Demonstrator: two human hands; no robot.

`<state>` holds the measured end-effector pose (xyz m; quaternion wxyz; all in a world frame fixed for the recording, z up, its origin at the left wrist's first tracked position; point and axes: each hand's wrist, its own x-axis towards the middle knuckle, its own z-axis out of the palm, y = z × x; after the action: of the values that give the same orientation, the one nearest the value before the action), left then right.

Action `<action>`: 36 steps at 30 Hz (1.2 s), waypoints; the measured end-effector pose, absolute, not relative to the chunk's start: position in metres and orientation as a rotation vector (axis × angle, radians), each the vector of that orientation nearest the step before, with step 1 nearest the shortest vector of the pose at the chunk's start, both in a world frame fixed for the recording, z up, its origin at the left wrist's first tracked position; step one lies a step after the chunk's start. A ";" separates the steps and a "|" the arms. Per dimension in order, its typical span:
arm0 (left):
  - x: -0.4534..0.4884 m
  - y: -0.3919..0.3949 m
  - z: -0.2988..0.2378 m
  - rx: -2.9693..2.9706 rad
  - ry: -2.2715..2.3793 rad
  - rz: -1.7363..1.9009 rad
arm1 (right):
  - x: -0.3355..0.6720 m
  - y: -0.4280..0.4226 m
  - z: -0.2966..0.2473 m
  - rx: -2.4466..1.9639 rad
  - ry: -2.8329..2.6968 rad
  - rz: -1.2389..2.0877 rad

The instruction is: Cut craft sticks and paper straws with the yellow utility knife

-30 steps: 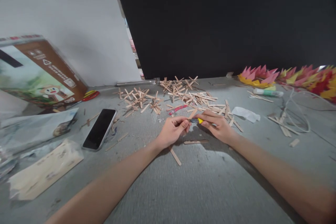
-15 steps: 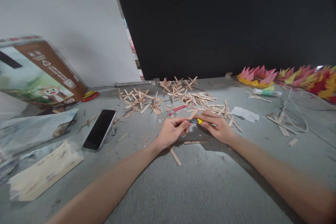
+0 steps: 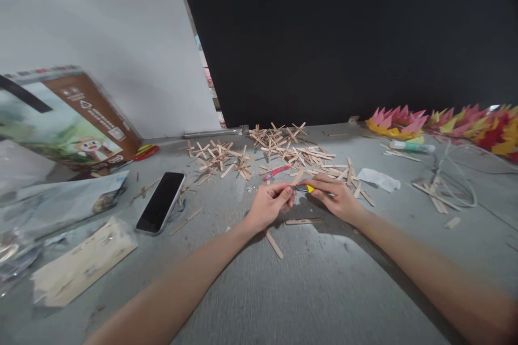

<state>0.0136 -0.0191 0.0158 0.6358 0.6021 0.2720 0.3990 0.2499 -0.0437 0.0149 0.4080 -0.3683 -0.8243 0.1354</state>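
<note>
My left hand (image 3: 265, 206) is closed around a wooden craft stick (image 3: 298, 176), whose upper end sticks out past the fingers. Gripped in my right hand (image 3: 338, 198) is a small yellow-handled cutter (image 3: 310, 188); its grey blade lies against the stick by my left fingertips. The fingers partly hide both pieces. Just under the hands, one craft stick (image 3: 303, 221) lies sideways on the grey table (image 3: 259, 296), and another stick (image 3: 274, 245) lies slanted nearer to me.
Behind the hands are piled crossed craft sticks (image 3: 216, 156) and a red wrapper (image 3: 276, 173). A phone (image 3: 161, 202), plastic packets (image 3: 84, 263) and a printed bag (image 3: 93, 118) occupy the left. Rightward are white paper (image 3: 379, 179), a glue tube (image 3: 411, 146), a cable (image 3: 457, 202) and folded-paper pieces (image 3: 396, 121).
The view has shifted a little, so everything on the left appears slightly farther right. Both hands keep their hold, with the cutter still against the stick.
</note>
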 end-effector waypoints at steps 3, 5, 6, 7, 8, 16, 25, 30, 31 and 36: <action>0.014 -0.020 0.015 1.414 0.622 0.923 | 0.250 -0.042 0.013 -0.925 -2.087 0.336; 0.013 -0.020 0.015 1.454 0.619 0.911 | 0.250 -0.042 0.011 -0.924 -2.091 0.328; 0.013 -0.020 0.015 1.453 0.616 0.906 | 0.250 -0.042 0.011 -0.923 -2.092 0.324; 0.013 -0.021 0.015 1.435 0.610 0.903 | 0.250 -0.042 0.010 -0.921 -2.090 0.320; 0.014 -0.021 0.016 1.406 0.602 0.901 | 0.250 -0.042 0.010 -0.919 -2.087 0.317; 0.016 -0.021 0.018 1.315 0.550 0.911 | 0.250 -0.042 0.012 -0.945 -2.076 0.309; 0.015 -0.022 0.017 1.350 0.616 0.913 | 0.249 -0.044 0.014 -0.954 -2.081 0.324; 0.015 -0.023 0.017 1.451 0.621 0.946 | 0.248 -0.043 0.013 -0.940 -2.087 0.341; 0.015 -0.023 0.017 1.473 0.617 0.937 | 0.248 -0.044 0.014 -0.934 -2.088 0.343; 0.015 -0.021 0.013 1.422 0.605 0.930 | 0.249 -0.045 0.015 -0.951 -2.076 0.362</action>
<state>0.0147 -0.0212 0.0133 0.6202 0.6185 0.2632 0.4044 0.2491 -0.0450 0.0151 0.4030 -0.3763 -0.8219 0.1432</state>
